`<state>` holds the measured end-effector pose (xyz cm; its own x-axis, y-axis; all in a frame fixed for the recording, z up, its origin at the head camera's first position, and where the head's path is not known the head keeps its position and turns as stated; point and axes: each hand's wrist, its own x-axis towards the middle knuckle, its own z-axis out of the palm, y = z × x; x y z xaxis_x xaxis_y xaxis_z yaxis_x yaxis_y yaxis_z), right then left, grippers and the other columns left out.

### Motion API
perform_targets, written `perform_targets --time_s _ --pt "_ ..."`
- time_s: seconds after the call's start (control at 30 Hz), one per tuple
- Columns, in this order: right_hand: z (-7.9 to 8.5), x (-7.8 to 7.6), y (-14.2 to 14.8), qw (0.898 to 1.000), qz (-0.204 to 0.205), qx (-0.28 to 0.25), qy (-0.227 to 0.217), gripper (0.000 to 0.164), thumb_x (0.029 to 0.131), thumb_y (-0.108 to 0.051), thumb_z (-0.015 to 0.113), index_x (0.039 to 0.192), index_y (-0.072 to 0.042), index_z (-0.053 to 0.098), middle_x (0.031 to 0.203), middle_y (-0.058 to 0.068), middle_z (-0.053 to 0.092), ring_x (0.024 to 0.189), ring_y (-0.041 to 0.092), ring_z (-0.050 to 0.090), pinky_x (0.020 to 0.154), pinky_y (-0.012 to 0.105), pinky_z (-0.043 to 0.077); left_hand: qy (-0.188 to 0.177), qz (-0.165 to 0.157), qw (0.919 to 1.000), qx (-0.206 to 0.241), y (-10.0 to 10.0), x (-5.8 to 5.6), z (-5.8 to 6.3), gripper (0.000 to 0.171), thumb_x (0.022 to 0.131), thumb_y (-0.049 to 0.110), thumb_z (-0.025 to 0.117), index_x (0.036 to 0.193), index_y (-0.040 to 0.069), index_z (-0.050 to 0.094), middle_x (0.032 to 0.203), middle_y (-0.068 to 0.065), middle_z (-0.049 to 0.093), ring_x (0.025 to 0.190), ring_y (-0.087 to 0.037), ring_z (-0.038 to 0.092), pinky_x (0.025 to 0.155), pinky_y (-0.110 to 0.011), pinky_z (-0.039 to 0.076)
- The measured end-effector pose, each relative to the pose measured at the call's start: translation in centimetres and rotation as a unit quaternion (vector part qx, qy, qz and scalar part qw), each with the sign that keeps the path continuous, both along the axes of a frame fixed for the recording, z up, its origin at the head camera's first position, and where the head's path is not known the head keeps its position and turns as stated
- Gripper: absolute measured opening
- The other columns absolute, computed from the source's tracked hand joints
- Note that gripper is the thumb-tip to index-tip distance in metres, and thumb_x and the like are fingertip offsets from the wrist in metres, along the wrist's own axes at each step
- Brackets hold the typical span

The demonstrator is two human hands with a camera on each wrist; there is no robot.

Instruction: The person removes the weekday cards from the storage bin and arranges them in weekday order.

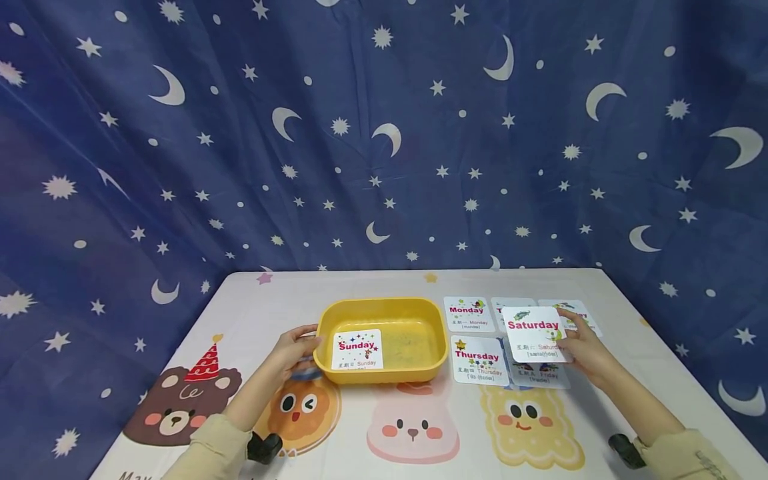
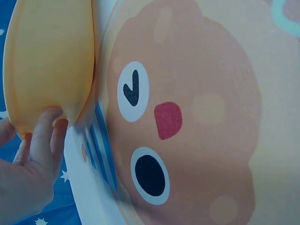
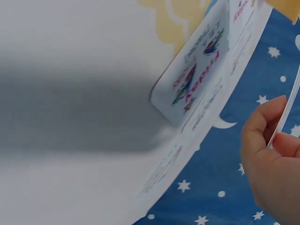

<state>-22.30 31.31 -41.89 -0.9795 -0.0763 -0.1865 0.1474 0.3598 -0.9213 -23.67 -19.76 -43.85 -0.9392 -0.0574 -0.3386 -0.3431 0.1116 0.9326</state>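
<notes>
My left hand (image 1: 294, 350) grips the left end of a yellow plastic basin (image 1: 384, 377); in the left wrist view its fingers (image 2: 44, 131) press the outer wall near the rim. Inside the basin lies a white card reading Sunday (image 1: 357, 349). Over the card rows at the right, my right hand (image 1: 579, 343) pinches the Saturday card (image 1: 533, 335) by its right edge, printed side towards me. The right wrist view shows this card (image 3: 287, 110) edge-on between thumb and fingers. Beneath it, the Friday card (image 1: 540, 377) is partly covered.
Right of the basin, the Monday card (image 1: 469, 315) lies in a back row with two partly hidden cards, and the Thursday card (image 1: 480, 361) in front. The white tablecloth (image 1: 270, 300) bears cartoon figures. A blue star-patterned curtain (image 1: 384, 133) hangs behind the table.
</notes>
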Motion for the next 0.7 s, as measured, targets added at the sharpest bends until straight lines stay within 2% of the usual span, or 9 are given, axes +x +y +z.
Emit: perform_targets --time_s 0.17,0.27,0.43,0.7 --pt "-0.3 -0.4 0.8 1.0 -0.021 0.013 -0.008 0.071 0.088 0.005 0.036 0.146 0.003 -0.005 0.116 0.03 0.044 0.076 0.002 0.057 0.067 0.022 0.053 -0.001 0.004 1.0 0.0 -0.1 0.0 -0.1 0.045 0.093 0.009 0.056 0.136 0.002 0.044 0.125 -0.025 0.054 0.077 -0.011 0.066 0.066 -0.029 0.059" --pt "-0.6 -0.5 1.2 1.0 -0.027 0.01 -0.01 0.068 0.091 0.001 0.036 0.145 0.005 -0.006 0.108 0.019 0.05 0.074 0.001 0.058 0.066 0.022 0.054 0.0 0.003 1.0 0.0 -0.1 0.1 -0.1 0.046 0.094 0.01 0.056 0.137 0.002 0.043 0.127 -0.025 0.054 0.078 -0.011 0.067 0.067 -0.029 0.059" --pt "-1.2 -0.7 1.8 0.999 -0.033 0.014 -0.016 0.074 0.095 -0.009 0.047 0.145 0.007 -0.004 0.097 0.0 0.054 0.07 -0.002 0.059 0.063 0.021 0.053 -0.003 0.006 1.0 -0.005 -0.3 0.5 -0.3 0.045 0.094 0.01 0.055 0.137 0.001 0.043 0.126 -0.026 0.053 0.079 -0.013 0.067 0.067 -0.03 0.059" --pt "-2.5 -0.7 3.4 0.998 -0.057 0.025 -0.017 0.074 0.092 -0.007 0.05 0.141 0.016 0.0 0.09 -0.004 0.054 0.067 -0.004 0.056 0.062 0.018 0.053 -0.002 0.003 1.0 -0.005 -0.2 0.8 -0.3 0.045 0.095 0.01 0.054 0.137 0.002 0.043 0.13 -0.026 0.051 0.084 -0.014 0.067 0.07 -0.03 0.059"
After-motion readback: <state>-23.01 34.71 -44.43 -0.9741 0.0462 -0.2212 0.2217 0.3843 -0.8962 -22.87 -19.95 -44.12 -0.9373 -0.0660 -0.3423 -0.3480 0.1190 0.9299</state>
